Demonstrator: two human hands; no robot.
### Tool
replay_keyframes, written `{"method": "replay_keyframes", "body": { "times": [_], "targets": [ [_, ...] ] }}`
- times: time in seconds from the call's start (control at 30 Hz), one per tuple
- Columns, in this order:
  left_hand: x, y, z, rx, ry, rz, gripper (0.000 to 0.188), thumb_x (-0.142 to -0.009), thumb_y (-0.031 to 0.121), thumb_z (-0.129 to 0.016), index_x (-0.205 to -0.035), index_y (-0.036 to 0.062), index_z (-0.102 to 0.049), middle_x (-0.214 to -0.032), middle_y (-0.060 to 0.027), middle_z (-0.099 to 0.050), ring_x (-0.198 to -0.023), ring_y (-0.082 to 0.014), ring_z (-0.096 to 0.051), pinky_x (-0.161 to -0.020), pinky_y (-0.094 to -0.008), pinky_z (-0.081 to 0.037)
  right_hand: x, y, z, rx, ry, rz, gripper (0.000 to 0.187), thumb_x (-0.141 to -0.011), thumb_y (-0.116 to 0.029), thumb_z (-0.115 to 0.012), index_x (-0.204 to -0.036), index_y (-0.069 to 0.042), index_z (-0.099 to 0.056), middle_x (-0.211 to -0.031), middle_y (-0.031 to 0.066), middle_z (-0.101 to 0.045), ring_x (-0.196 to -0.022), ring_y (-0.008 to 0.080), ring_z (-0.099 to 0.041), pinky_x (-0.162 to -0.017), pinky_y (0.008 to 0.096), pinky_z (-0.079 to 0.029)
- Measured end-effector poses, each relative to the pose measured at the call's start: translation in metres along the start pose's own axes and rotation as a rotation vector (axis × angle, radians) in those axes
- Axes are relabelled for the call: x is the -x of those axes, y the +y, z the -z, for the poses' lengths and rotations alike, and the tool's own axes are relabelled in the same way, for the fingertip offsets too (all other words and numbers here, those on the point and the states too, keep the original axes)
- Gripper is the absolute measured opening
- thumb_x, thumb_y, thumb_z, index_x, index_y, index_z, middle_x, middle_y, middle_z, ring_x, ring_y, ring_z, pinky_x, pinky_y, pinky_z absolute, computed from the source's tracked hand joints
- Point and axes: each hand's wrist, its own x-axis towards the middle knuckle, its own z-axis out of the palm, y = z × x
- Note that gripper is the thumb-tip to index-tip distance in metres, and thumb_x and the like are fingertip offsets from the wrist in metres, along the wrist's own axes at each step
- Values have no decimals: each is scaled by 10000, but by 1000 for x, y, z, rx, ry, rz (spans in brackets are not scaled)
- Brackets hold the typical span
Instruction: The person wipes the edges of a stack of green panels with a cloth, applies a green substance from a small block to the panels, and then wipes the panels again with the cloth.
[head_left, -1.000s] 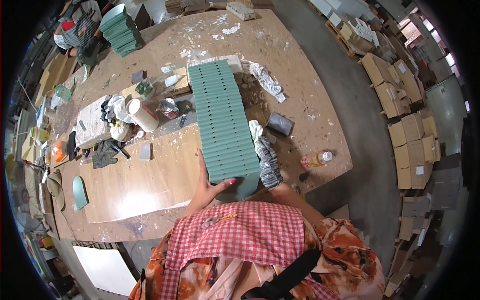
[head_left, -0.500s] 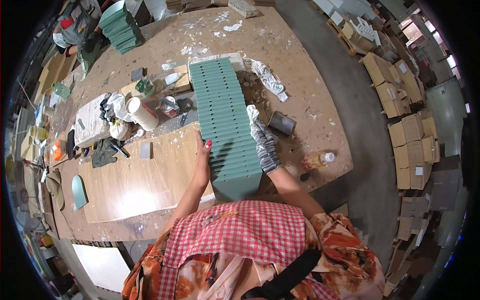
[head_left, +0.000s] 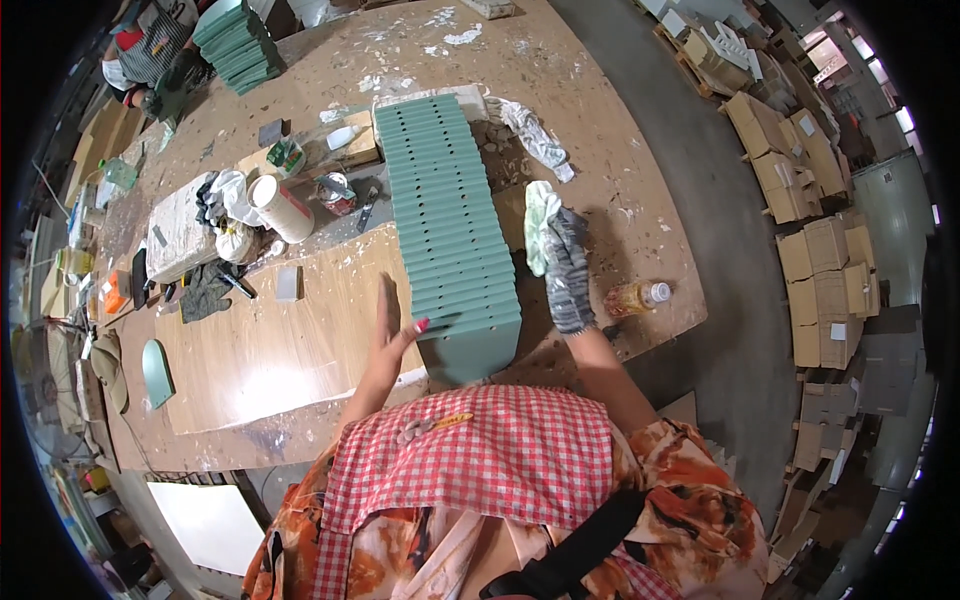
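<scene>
A long row of overlapping green boards (head_left: 445, 220) with small dark holes runs away from me across the middle of the table. My bare left hand (head_left: 390, 335) is open by its near left side, fingers stretched and the thumb reaching toward the boards' edge. To the right of the row, apart from it, my right hand (head_left: 568, 275) wears a grey striped glove. It is closed on a white and pale green cloth (head_left: 541, 225). A bottle of amber liquid with a white cap (head_left: 638, 298) stands just right of the glove.
A wood-grain board (head_left: 290, 340) lies at left, with a white cylindrical container (head_left: 280, 208), an open can (head_left: 336, 193) and a dark glove (head_left: 208, 290) around it. A crumpled rag (head_left: 537, 138) lies beyond my right hand. Another person (head_left: 155, 55) works far left near stacked green boards (head_left: 237, 45).
My right hand has moved right, off the row's edge, with the cloth, and now hides the dark cylinder. My left hand has slid nearer to me and its fingers have spread away from the boards.
</scene>
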Motion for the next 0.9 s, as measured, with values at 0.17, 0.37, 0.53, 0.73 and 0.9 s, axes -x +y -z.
{"method": "replay_keyframes", "body": {
  "times": [0.17,0.37,0.53,0.73,0.9],
  "targets": [
    [27,-15,-16,-243,-77,-2,1180,-725,177,-789,-1487,6,96,-1541,-277,-76,-1429,-310,-168,-1149,-389,-166,44,-50,-1,35,-541,-168,361,-982,-140,-462,-1332,-54,-491,-1310,102,-525,-1177,177,-502,-1022,326,-402],
    [25,-68,-7,-79,-31,166,934,-729,104,-778,-1460,-2,-206,-1416,-216,-402,-1261,-290,-448,-1043,-366,-366,70,-60,-51,837,-986,661,450,-909,-189,-486,-1357,-152,-484,-1421,87,-434,-1271,277,-427,-1084,410,-341],
    [32,-76,4,-316,-23,187,545,-784,45,-695,-1268,-28,-456,-1211,-120,-575,-1129,-236,-548,-977,-361,-422,75,-46,-71,653,-1036,511,437,-888,-240,-497,-1323,-228,-531,-1396,80,-467,-1263,293,-429,-1098,426,-308],
    [23,-60,-15,-139,21,67,817,-759,35,-750,-1412,-8,-261,-1273,-156,-498,-1158,-241,-507,-968,-349,-426,56,-36,0,712,-967,644,463,-884,-274,-512,-1335,-169,-514,-1408,55,-468,-1286,270,-421,-1100,406,-308],
    [24,-68,-10,-218,17,-7,810,-763,60,-770,-1403,-13,-278,-1272,-150,-502,-1162,-243,-509,-970,-345,-425,57,-42,-19,684,-927,613,450,-901,-293,-486,-1337,-187,-516,-1375,38,-496,-1244,254,-450,-1093,404,-311]
  ]
}}
